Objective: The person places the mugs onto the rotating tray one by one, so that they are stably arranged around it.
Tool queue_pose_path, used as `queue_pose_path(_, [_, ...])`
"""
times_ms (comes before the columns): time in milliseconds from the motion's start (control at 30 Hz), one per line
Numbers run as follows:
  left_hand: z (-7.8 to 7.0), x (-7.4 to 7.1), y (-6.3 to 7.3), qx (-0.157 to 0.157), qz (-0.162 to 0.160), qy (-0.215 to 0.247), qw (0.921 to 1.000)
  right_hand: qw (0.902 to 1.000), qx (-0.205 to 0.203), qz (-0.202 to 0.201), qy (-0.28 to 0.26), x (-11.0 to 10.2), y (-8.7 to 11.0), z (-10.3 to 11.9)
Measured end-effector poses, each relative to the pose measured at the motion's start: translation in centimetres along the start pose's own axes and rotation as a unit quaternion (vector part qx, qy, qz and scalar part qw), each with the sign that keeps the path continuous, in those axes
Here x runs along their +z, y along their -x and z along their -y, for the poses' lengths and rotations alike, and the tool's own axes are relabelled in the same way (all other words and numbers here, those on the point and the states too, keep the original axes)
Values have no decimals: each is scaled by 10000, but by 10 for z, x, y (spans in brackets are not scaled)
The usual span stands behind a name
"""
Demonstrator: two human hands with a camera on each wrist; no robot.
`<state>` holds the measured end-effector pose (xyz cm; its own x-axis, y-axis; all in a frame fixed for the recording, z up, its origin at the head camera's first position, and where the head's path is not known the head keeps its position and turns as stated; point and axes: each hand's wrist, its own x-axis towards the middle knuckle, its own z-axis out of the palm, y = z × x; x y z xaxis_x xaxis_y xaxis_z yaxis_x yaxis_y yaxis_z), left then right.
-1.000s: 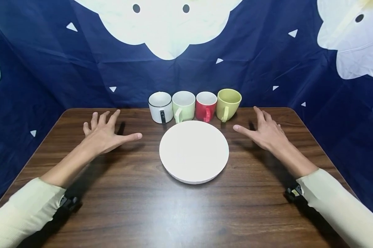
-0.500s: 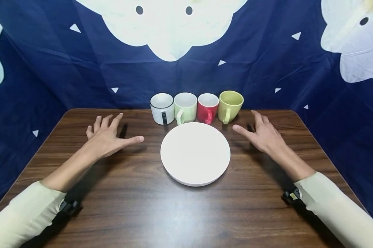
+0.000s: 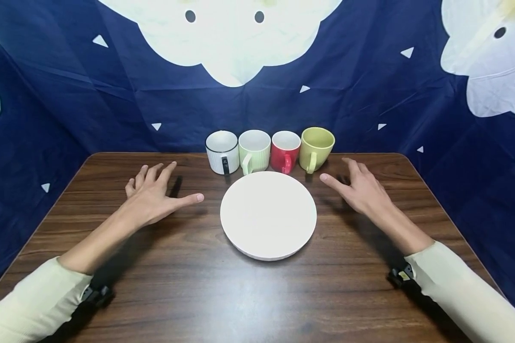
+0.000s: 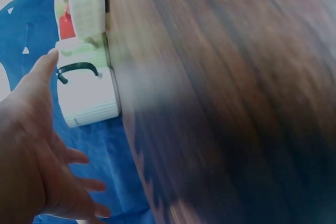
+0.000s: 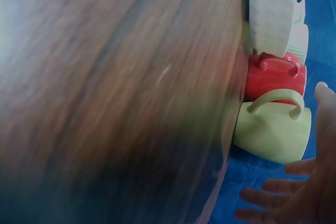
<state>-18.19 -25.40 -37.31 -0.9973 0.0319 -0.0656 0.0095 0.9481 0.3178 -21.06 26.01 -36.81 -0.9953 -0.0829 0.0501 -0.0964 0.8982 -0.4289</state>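
Note:
My left hand (image 3: 152,197) hovers over the left part of the table, fingers spread and thumb pointing toward a round white disc (image 3: 268,214). On the other side my right hand (image 3: 364,190) is held with its thumb apart from the fingers, near a yellow-green mug (image 3: 317,148). Both hands hold nothing. Behind the disc stands a row of upright mugs: a white one (image 3: 222,155) with black rim and handle, a pale green ribbed one (image 3: 254,151), a red one (image 3: 285,152) and the yellow-green one. Their handles face me.
The brown wooden table (image 3: 257,295) ends at the back against a dark blue cloth (image 3: 189,109) with white cloud shapes. The cloth also hangs along both sides. The mugs stand close together near the back edge, just behind the disc.
My left hand has moved slightly right, toward the disc. The right hand has drawn a little inward and back. The mugs and disc stay where they were on the table.

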Motion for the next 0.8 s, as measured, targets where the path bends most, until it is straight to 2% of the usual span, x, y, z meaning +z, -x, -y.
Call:
queue_pose_path(200, [-8, 0, 5, 52, 53, 147, 9999, 9996, -64, -1, -273, 1, -1, 5])
queue_pose_path(400, [-17, 5, 10, 167, 52, 311, 9994, 9987, -129, 10, -500, 6, -8, 0])
queue_pose_path(533, [-24, 7, 12, 295, 84, 348, 9989, 9975, -245, 131, -653, 0, -5, 9])
queue_pose_path(800, [-42, 11, 21, 548, 98, 499, 9972, 9957, -356, 1, -852, 5, -5, 17])
